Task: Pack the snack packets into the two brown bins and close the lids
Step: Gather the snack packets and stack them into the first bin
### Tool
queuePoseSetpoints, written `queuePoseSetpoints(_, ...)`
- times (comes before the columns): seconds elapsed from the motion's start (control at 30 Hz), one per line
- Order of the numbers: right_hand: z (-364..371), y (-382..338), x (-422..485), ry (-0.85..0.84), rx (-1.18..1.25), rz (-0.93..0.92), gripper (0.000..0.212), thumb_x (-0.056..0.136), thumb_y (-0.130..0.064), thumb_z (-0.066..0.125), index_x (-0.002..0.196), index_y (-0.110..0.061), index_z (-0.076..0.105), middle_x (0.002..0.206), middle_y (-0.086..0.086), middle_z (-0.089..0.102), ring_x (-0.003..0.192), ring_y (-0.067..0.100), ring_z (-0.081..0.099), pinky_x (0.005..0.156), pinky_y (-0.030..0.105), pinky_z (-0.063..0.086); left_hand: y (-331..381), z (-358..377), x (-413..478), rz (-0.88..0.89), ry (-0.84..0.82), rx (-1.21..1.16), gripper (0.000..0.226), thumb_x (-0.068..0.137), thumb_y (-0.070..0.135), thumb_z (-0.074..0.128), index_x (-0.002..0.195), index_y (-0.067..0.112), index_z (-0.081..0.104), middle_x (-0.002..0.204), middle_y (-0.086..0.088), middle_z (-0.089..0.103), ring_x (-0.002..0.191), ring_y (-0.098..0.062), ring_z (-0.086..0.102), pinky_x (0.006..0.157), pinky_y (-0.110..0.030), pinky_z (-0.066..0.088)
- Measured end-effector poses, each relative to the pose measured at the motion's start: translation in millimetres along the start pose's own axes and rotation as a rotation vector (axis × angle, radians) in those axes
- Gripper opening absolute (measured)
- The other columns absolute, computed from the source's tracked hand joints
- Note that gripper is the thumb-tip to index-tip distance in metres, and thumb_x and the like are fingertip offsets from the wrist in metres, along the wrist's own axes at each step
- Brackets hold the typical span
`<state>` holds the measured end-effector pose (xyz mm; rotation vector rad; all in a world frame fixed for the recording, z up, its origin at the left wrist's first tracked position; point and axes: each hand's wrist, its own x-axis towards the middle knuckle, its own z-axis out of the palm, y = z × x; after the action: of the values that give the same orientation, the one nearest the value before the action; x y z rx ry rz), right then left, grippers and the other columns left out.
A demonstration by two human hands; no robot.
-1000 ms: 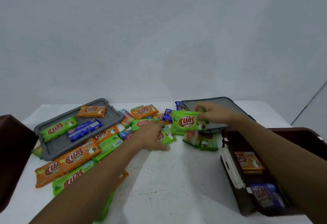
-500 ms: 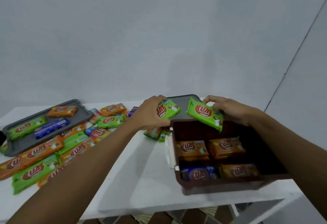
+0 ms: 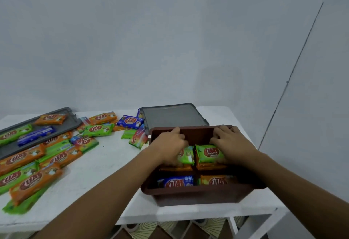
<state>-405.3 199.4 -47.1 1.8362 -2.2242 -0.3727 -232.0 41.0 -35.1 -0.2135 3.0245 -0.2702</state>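
An open brown bin (image 3: 198, 194) stands at the table's right front. Both my hands reach into its far half. My left hand (image 3: 170, 144) presses a green snack packet (image 3: 186, 156) down onto an orange one. Beside it, my right hand (image 3: 229, 144) holds another green packet (image 3: 209, 153) on the right stack. A blue packet (image 3: 177, 182) and an orange packet (image 3: 217, 181) lie in the bin's near half. Several loose orange, green and blue packets (image 3: 56, 155) are spread over the left of the table.
A grey lid (image 3: 173, 116) lies flat just behind the bin. A second grey lid (image 3: 71, 119) at the far left carries a few packets. The white table (image 3: 105, 163) ends right in front of the bin, and patterned floor shows below it.
Both hands carried a green packet each from above the bin's far edge down into the bin. The view has swung right, and the other brown bin at the left has left the frame.
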Motion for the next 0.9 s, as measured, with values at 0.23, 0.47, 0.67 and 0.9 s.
queuePoseSetpoints(0.23, -7.8, -2.5, -1.9, -0.082, 0.127, -0.022, 0.056, 0.081, -0.05, 0.065, 0.129, -0.026, 0.048, 0.12, 0.0, 0.059, 0.103, 0.023, 0.06, 0.083, 0.038, 0.049, 8.4, 6.8, 0.5, -0.056, -0.09, 0.086, 0.069, 0.08, 0.041, 0.074, 0.138, 0.016, 0.045, 0.137, -0.006, 0.037, 0.108, -0.028, 0.056, 0.074, -0.038, 0.048)
queuePoseSetpoints(0.47, -2.1, 0.0, 1.2, -0.107, 0.084, 0.031, 0.051, 0.081, -0.049, 0.067, 0.122, -0.021, 0.055, 0.113, 0.003, 0.063, 0.098, 0.024, 0.061, 0.079, 0.036, 0.047, 8.9, 8.5, 2.2, -0.095, -0.097, 0.103, 0.06, 0.081, 0.038, 0.074, 0.132, 0.017, 0.051, 0.131, -0.003, 0.046, 0.106, -0.027, 0.059, 0.074, -0.038, 0.045)
queuePoseSetpoints(0.67, 0.5, 0.7, 1.3, -0.087, 0.108, 0.025, 0.056, 0.079, -0.051, 0.068, 0.124, -0.021, 0.052, 0.114, 0.002, 0.065, 0.097, 0.023, 0.063, 0.081, 0.037, 0.051, 11.5, 10.1, 2.5, -0.106, -0.077, 0.125, 0.073, 0.078, 0.045, 0.074, 0.138, 0.016, 0.043, 0.134, -0.004, 0.047, 0.108, -0.026, 0.058, 0.075, -0.037, 0.045)
queuePoseSetpoints(0.9, 1.9, 0.6, 3.7, -0.108, 0.107, 0.038, 0.063, 0.075, -0.054, 0.072, 0.125, -0.023, 0.051, 0.116, 0.001, 0.064, 0.099, 0.022, 0.063, 0.082, 0.037, 0.051, 9.9, 11.4, 3.4, -0.108, -0.084, 0.126, 0.071, 0.077, 0.045, 0.077, 0.134, 0.016, 0.048, 0.13, -0.006, 0.053, 0.109, -0.028, 0.058, 0.081, -0.04, 0.049)
